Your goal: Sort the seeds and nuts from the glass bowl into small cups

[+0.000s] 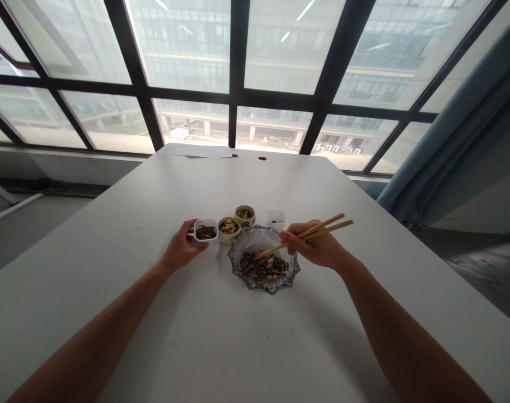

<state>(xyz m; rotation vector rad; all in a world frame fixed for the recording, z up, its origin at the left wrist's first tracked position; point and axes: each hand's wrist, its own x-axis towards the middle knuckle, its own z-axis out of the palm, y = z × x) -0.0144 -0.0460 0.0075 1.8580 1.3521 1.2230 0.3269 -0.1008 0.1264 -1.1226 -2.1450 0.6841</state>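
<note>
My left hand (182, 246) is closed around a small white plastic cup (211, 239) that has dark sunflower seeds (205, 232) in it. Held in my right hand (309, 244), a pair of wooden chopsticks (325, 225) slants down to the left, tips among the contents of a scalloped glass bowl (253, 239). In that bowl lie striped sunflower seeds (255, 271) and a few pale round nuts (272, 277). Between the white cup and the bowl stands a ceramic cup (227, 238) holding pale nuts. Another ceramic cup (250, 220), with a dark mark and brownish contents, is just behind.
Behind my right hand stands a second white plastic cup (275, 214), its contents barely visible. The white table (204, 347) reaches toward a large window, with papers (196, 150) and a round hole (262, 158) at its far edge. A blue-grey curtain (452, 123) hangs at the right.
</note>
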